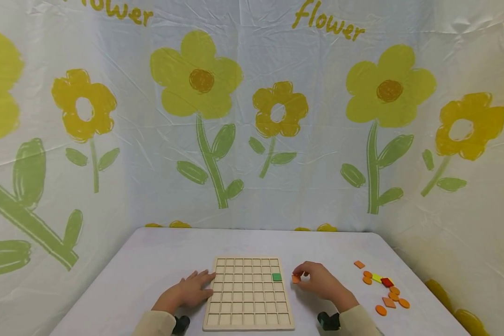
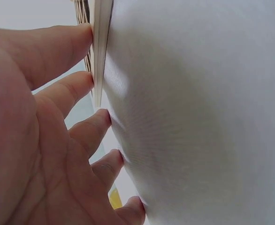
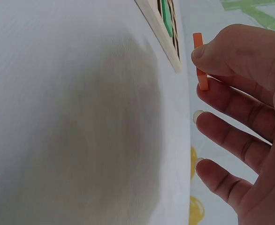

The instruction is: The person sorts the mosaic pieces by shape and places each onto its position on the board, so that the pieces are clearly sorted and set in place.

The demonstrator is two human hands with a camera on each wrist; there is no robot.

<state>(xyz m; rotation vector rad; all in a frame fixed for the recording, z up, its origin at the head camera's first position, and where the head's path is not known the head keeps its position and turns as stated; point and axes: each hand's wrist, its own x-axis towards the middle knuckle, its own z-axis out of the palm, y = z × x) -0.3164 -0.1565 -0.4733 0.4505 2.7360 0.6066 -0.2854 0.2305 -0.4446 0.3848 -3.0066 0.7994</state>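
A pale wooden grid board (image 1: 248, 296) lies on the white table, with one green square tile (image 1: 276, 277) in a cell near its right edge. My left hand (image 1: 189, 290) rests at the board's left side; its thumb and index finger touch the edge, and the other fingers are spread on the tabletop. Just right of the board, my right hand (image 1: 318, 281) pinches an orange tile (image 3: 200, 61) between thumb and fingers, held apart from the board. In the right wrist view the tile shows edge-on, so its full outline is hidden there.
Loose pieces lie at the table's right: several orange round pieces (image 1: 381, 310), two orange square ones (image 1: 388, 302), a red piece (image 1: 387, 282) and a yellow piece (image 1: 376, 278). Behind the table (image 1: 172, 247) hangs a flower-printed cloth (image 1: 311, 186).
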